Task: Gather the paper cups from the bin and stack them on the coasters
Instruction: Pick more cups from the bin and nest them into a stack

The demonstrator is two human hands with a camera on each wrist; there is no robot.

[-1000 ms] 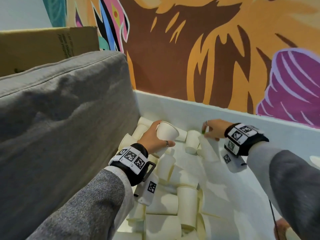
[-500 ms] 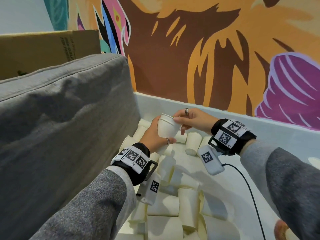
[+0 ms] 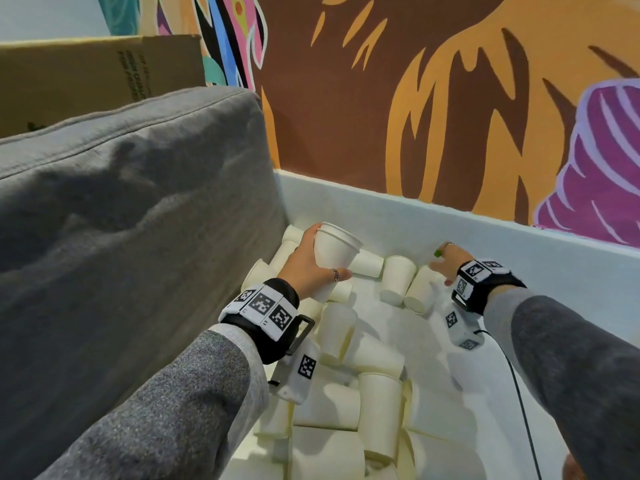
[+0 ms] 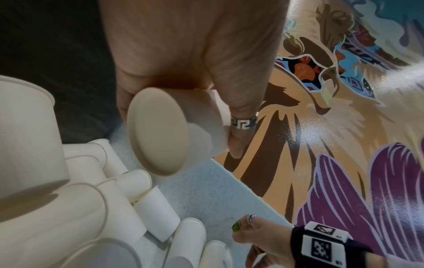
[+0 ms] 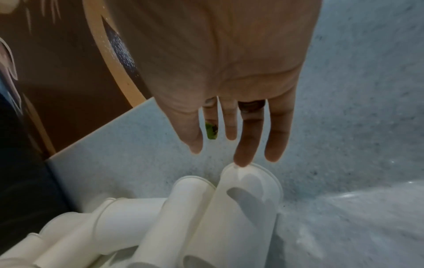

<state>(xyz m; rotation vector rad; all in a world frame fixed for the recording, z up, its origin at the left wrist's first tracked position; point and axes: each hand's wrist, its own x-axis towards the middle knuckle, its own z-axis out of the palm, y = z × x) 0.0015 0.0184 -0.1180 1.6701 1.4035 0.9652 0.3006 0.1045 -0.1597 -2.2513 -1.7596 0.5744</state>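
head view: the left hand (image 3: 308, 268) is wrapped round a short stack of paper cups (image 3: 334, 252) at frame centre, held above the white bin (image 3: 450, 220); mouth up and tipped toward the upper right, long axis near upright. loose cups (image 3: 377, 400) lie jumbled on the bin floor, mostly on their sides, from centre to lower centre. the right hand (image 3: 446, 263), right of centre, reaches down with fingers extended toward a lying cup (image 3: 420, 289). grey cushion (image 3: 121, 220) fills the left; no coasters in view.

left wrist view: fingers and thumb curl round the stack (image 4: 174, 130), its base facing the camera; the right hand (image 4: 259, 241) sits at the lower edge, holding nothing.

right wrist view: the right hand (image 5: 229, 81) is spread and empty, one fingertip (image 5: 241, 161) at the rim of the lying cup (image 5: 238, 208); contact cannot be confirmed. that cup's long axis runs toward the lower frame.

judgement: gathering step in hand. next move calls for closing on this cup, turning it mouth up and nesting it in the stack.
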